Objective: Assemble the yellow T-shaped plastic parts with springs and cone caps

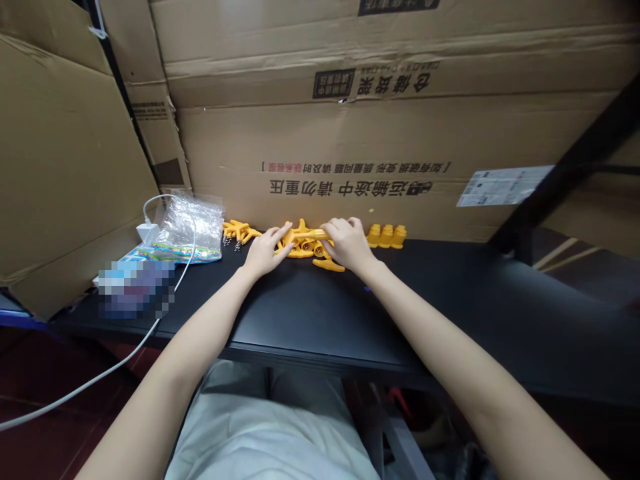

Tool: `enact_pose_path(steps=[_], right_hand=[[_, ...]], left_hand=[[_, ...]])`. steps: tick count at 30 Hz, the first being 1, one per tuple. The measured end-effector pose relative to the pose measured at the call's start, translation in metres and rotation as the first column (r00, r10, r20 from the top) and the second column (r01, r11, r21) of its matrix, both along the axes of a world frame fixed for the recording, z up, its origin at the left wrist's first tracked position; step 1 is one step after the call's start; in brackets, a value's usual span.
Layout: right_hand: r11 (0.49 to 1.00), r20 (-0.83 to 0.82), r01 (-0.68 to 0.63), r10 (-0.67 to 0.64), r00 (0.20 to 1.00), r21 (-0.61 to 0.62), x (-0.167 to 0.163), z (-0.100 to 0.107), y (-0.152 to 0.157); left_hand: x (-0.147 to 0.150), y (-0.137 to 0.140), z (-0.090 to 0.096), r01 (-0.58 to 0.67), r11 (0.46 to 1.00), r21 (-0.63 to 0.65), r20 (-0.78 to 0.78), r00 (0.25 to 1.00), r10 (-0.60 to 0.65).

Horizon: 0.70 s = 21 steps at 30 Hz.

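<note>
At the back of the black table, my left hand [269, 252] has its thumb and fingers closed about the left end of a long yellow plastic piece [311, 234]. My right hand [349, 244] curls its fingers over the right end of the same piece. Below and behind it lie more yellow plastic parts [302, 253], some with round, cup-like openings. A curved yellow part [329, 265] rests just in front of my right fingers. The exact kind of these parts is too small to tell, and my fingers hide some of them.
Left of my hands lie branching yellow pieces [239, 231] with small metal chains. Several yellow cylindrical parts [387, 236] stand to the right. A clear plastic bag [190, 223], a white charger [148, 233] and its cable occupy the left. Cardboard [310, 133] walls the back.
</note>
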State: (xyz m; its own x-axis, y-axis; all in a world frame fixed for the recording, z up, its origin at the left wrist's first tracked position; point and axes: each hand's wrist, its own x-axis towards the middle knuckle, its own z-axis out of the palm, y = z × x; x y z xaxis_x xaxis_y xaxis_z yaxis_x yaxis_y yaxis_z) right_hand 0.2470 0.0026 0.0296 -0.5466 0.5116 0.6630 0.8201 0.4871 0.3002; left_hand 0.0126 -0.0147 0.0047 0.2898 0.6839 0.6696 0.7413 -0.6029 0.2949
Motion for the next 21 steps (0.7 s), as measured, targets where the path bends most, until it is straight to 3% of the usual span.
enact_pose_path(steps=[7, 13, 21], right_hand=[[0.999, 0.036, -0.03, 0.031, 0.999, -0.031, -0.032, 0.008, -0.003], [0.987, 0.029, -0.097, 0.102, 0.994, -0.131, -0.029, -0.004, -0.004], [0.982, -0.041, -0.126, 0.121, 0.992, -0.139, -0.025, -0.01, -0.006]], left_hand=[[-0.001, 0.002, 0.0, -0.122, 0.99, -0.075, 0.076, 0.989, 0.128], [-0.002, 0.0, 0.002, -0.153, 0.984, -0.088, 0.094, 0.983, 0.161], [0.003, -0.005, 0.003, -0.156, 0.985, -0.079, 0.088, 0.983, 0.163]])
